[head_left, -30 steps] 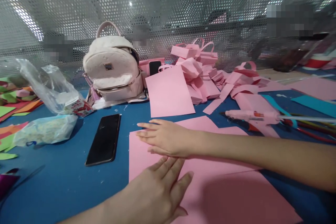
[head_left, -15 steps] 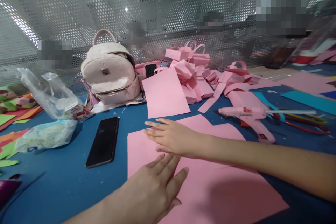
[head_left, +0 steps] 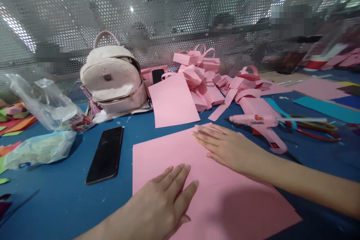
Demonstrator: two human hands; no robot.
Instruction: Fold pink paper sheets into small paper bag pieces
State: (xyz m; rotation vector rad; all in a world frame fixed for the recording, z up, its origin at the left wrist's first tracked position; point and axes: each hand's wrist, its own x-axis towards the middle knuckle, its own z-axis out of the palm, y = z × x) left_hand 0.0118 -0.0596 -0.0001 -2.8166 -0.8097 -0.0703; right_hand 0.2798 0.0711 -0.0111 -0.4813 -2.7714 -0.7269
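Large pink paper (head_left: 165,146) lies on the blue table in front of me, one sheet overlapping another. My left hand (head_left: 165,198) rests palm down on its lower left part, fingers spread and holding nothing. Further up and to the right, my right hand (head_left: 225,146) lies flat across the paper's upper part with fingers stretched toward the left. The two hands are apart. Just beyond the paper's top edge is a smaller pink sheet (head_left: 174,101). A pink glue gun (head_left: 261,122) lies right of my right hand.
Left of the paper lies a black phone (head_left: 105,155), with a plastic-wrapped packet (head_left: 42,149) beyond it. A pale backpack (head_left: 112,78) and a heap of pink paper boxes (head_left: 199,71) stand at the back. Scissors (head_left: 317,133) lie at the right.
My right hand has slid right across the paper, away from my left hand, which stays nearly in place. More of the pink paper's upper left part shows. The view has shifted slightly.
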